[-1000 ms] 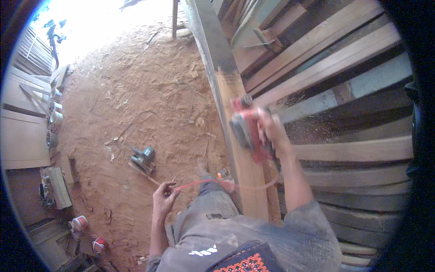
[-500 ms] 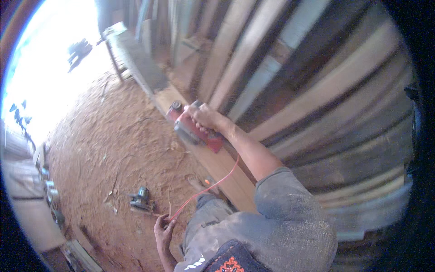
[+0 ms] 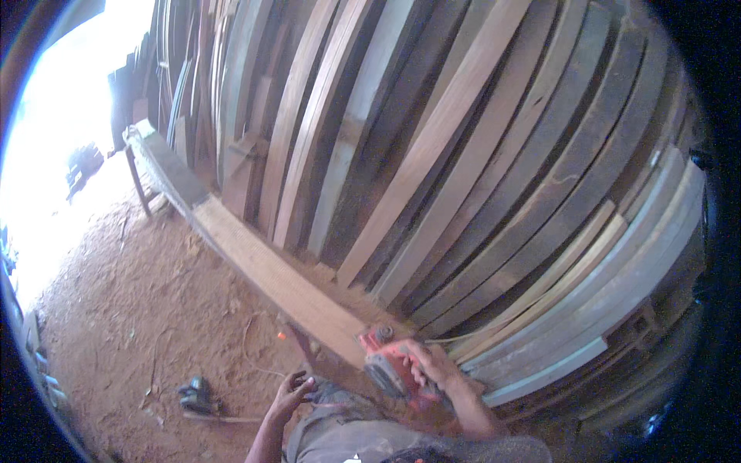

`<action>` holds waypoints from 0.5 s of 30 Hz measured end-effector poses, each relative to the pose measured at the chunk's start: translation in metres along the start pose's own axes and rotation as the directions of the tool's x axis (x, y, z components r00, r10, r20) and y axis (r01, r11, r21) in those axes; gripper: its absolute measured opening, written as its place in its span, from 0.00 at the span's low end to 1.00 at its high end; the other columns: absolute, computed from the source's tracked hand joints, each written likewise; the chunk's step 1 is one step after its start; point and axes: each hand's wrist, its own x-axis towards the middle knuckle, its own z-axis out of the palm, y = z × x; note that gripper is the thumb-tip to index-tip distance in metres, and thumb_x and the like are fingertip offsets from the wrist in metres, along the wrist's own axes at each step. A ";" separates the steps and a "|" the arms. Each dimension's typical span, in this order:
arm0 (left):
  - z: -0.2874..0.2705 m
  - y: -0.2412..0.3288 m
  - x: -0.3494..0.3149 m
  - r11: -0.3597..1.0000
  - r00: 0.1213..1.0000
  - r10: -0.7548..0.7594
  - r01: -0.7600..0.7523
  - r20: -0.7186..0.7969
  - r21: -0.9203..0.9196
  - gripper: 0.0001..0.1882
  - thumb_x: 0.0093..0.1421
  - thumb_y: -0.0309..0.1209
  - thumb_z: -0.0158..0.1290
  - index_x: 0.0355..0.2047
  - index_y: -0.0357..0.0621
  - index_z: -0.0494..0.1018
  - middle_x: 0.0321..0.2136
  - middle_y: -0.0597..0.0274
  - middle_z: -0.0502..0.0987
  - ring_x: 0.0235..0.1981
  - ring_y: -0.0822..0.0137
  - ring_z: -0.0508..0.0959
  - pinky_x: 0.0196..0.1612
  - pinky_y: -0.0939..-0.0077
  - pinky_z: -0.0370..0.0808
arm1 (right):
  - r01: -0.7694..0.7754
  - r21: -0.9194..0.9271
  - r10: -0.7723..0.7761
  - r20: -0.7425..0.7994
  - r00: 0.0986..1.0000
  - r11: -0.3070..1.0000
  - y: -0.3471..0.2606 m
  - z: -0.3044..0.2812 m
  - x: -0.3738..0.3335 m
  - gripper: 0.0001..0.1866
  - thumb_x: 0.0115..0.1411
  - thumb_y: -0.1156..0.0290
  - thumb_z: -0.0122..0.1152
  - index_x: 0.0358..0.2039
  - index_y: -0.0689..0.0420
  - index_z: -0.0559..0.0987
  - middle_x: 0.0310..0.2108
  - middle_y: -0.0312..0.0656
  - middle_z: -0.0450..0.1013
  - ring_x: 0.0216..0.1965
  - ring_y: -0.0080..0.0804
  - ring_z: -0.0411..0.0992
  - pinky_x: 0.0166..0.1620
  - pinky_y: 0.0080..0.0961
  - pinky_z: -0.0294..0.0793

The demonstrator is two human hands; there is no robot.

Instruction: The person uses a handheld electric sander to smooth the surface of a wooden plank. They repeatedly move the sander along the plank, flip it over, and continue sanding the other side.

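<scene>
Head view: right hand (image 3: 431, 364), nearer, grips a red planer (image 3: 395, 356) on the plank (image 3: 285, 282), which runs toward ten-thirty; left hand (image 3: 292, 394) half-curled, whether holding anything unclear.

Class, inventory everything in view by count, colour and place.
Long board: 1, pale brown, dark far end, lower middle to upper left
Power planer: 1, red and grey, on board's near part
Leaning boards: many, brown and grey, behind
Stacked boards: several, pale and bluish, right
Ground: 1, brown, left
Second power tool: 1, dark, on ground
Small item: 1, orange, left of board
Cord: 1, pinkish, lower middle
Opening: 1, white, upper left
Clothing: some, grey, lower edge
Left grip: 1, bare, lower middle
Right grip: 1, bare, on planer
</scene>
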 end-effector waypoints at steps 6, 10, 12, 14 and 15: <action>0.088 0.015 0.086 0.988 0.997 -0.042 0.032 -0.065 -0.152 0.51 0.60 0.54 0.65 0.69 0.34 0.53 0.62 0.44 0.68 0.57 0.52 0.76 0.52 0.51 0.78 | -0.057 0.200 0.106 -0.243 0.964 0.978 0.041 -0.029 -0.038 0.34 0.65 0.33 0.54 0.32 0.58 0.78 0.16 0.35 0.68 0.14 0.25 0.66 0.21 0.27 0.66; 0.126 0.005 0.108 0.937 0.955 0.197 -0.250 -0.222 -0.245 0.44 0.56 0.45 0.71 0.62 0.28 0.62 0.54 0.46 0.76 0.51 0.55 0.80 0.50 0.61 0.80 | -0.096 0.241 0.167 -0.296 0.940 0.966 0.080 -0.052 -0.033 0.33 0.65 0.34 0.54 0.33 0.58 0.77 0.16 0.35 0.67 0.14 0.26 0.65 0.19 0.28 0.66; 0.128 -0.005 0.114 0.939 0.942 0.065 -0.170 -0.330 -0.299 0.37 0.54 0.43 0.73 0.55 0.30 0.71 0.46 0.49 0.81 0.45 0.57 0.82 0.45 0.63 0.80 | -0.019 0.233 0.080 -0.257 0.963 0.972 0.100 -0.065 -0.026 0.33 0.66 0.34 0.54 0.34 0.57 0.75 0.15 0.34 0.66 0.13 0.25 0.66 0.16 0.26 0.65; 0.118 -0.012 0.118 0.936 0.933 0.104 -0.209 -0.346 -0.285 0.42 0.51 0.52 0.72 0.54 0.30 0.73 0.48 0.50 0.80 0.44 0.57 0.82 0.44 0.65 0.79 | 0.080 0.218 -0.026 -0.239 0.971 0.973 0.115 -0.075 -0.014 0.33 0.65 0.34 0.55 0.34 0.57 0.75 0.14 0.34 0.66 0.13 0.25 0.65 0.16 0.25 0.65; 0.110 -0.012 0.125 0.961 0.924 0.057 -0.154 -0.378 -0.230 0.44 0.51 0.54 0.72 0.55 0.30 0.73 0.48 0.51 0.80 0.44 0.57 0.82 0.45 0.66 0.78 | 0.079 0.172 -0.038 -0.228 0.973 0.982 0.118 -0.082 -0.004 0.32 0.65 0.35 0.55 0.34 0.57 0.75 0.14 0.34 0.65 0.12 0.24 0.65 0.15 0.24 0.64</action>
